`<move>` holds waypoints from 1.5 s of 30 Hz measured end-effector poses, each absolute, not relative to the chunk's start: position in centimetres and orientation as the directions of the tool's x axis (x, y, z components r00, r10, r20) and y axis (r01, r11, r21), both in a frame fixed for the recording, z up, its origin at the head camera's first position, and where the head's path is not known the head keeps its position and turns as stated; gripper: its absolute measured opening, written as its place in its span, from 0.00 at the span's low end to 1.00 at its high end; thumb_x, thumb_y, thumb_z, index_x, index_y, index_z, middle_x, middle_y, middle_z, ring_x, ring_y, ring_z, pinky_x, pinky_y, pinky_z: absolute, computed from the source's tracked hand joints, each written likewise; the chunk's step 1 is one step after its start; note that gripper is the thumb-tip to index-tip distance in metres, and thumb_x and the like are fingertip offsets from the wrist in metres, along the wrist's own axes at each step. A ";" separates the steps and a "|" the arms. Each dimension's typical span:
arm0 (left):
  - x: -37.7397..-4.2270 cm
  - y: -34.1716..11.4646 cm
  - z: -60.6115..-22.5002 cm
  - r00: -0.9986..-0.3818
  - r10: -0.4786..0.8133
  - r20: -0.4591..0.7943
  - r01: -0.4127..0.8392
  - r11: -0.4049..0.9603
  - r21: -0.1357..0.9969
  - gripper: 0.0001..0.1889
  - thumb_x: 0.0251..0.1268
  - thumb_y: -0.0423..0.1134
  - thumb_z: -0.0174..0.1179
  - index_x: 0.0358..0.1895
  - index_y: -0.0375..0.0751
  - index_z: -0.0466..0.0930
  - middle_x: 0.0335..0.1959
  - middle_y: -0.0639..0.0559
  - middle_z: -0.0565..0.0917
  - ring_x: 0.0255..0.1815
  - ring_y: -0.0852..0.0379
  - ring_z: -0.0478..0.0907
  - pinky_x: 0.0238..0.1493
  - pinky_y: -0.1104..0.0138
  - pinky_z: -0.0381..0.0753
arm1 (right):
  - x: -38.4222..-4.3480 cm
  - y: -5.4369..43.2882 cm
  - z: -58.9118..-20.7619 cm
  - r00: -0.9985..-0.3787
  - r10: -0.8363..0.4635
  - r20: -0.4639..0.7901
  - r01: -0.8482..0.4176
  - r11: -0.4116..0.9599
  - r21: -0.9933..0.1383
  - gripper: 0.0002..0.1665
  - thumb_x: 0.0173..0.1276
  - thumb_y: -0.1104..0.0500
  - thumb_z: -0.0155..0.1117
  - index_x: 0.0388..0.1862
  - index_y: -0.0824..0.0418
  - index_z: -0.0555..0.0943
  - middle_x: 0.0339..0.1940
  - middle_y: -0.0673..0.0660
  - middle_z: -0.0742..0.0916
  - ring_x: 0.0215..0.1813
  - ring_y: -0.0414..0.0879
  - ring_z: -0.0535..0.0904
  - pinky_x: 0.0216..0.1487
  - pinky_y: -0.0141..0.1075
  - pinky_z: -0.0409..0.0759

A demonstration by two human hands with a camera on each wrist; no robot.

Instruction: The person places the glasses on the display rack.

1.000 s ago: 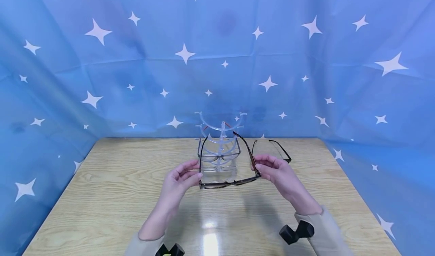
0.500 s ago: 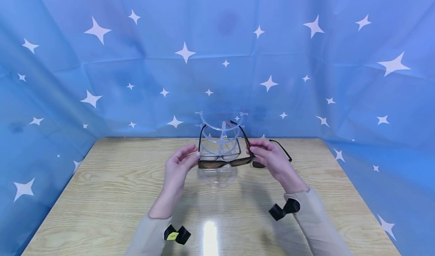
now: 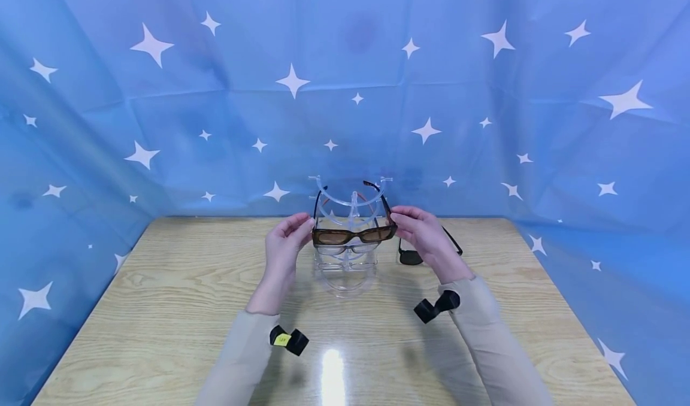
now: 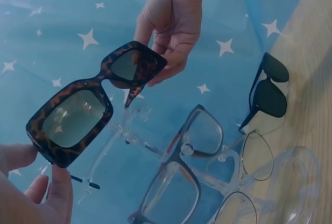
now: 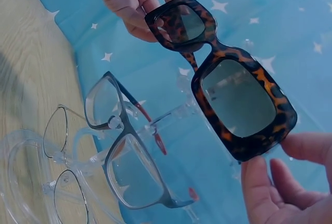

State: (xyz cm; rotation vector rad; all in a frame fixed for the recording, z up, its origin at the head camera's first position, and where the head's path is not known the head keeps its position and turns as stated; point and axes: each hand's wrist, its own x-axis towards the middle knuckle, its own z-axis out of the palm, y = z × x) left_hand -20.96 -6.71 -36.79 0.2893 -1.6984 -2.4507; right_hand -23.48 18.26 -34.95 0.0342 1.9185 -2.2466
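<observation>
1. Left hand (image 3: 284,245): its grip pinches the left end of the tortoiseshell sunglasses (image 3: 353,235), fingers curled at the frame corner.
2. Right hand (image 3: 423,233): its grip pinches the opposite end of the same frame, fingers curled at the hinge.
3. The tortoiseshell sunglasses are held level in the air between both hands, in front of the upper part of the clear acrylic display stand (image 3: 347,274), lenses facing the person, temples open and pointing towards the stand.
4. The wrist views show two pairs on the stand's lower tiers: clear-lens glasses with a dark frame (image 5: 124,156) above, thin wire-rim glasses (image 5: 59,154) below.
5. Black sunglasses (image 3: 412,255) lie on the wooden table (image 3: 162,310) just right of the stand, partly hidden behind the right hand.
6. A blue star-print cloth (image 3: 215,94) hangs behind and beside the table.
</observation>
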 end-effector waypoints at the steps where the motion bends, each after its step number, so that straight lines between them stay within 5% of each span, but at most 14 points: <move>1: -21.2 -6.7 -36.8 -0.970 -0.231 -0.073 0.014 -0.355 0.935 0.15 0.57 0.26 0.62 0.48 0.25 0.76 0.32 0.55 0.80 0.33 0.64 0.77 0.40 0.71 0.82 | -23.6 18.2 -35.0 -0.983 -0.122 -0.140 0.158 -0.153 -0.976 0.09 0.68 0.65 0.57 0.46 0.64 0.74 0.33 0.50 0.83 0.36 0.41 0.79 0.43 0.31 0.80; 22: -23.3 -6.7 -37.8 -0.955 -0.279 -0.099 0.021 -0.399 0.917 0.06 0.55 0.26 0.63 0.36 0.34 0.79 0.27 0.55 0.78 0.28 0.64 0.76 0.37 0.73 0.82 | -25.4 17.4 -36.4 -0.980 -0.024 -0.199 0.200 -0.171 -0.965 0.06 0.67 0.65 0.58 0.43 0.62 0.75 0.31 0.49 0.81 0.32 0.39 0.77 0.42 0.30 0.80; 45: -23.6 -7.0 -38.3 -0.962 -0.255 -0.095 0.005 -0.364 0.931 0.08 0.56 0.26 0.63 0.39 0.30 0.78 0.28 0.54 0.78 0.26 0.64 0.77 0.37 0.72 0.83 | -25.3 17.5 -36.7 -0.981 -0.041 -0.191 0.196 -0.196 -0.961 0.05 0.68 0.66 0.57 0.42 0.63 0.75 0.30 0.49 0.83 0.33 0.38 0.80 0.42 0.28 0.80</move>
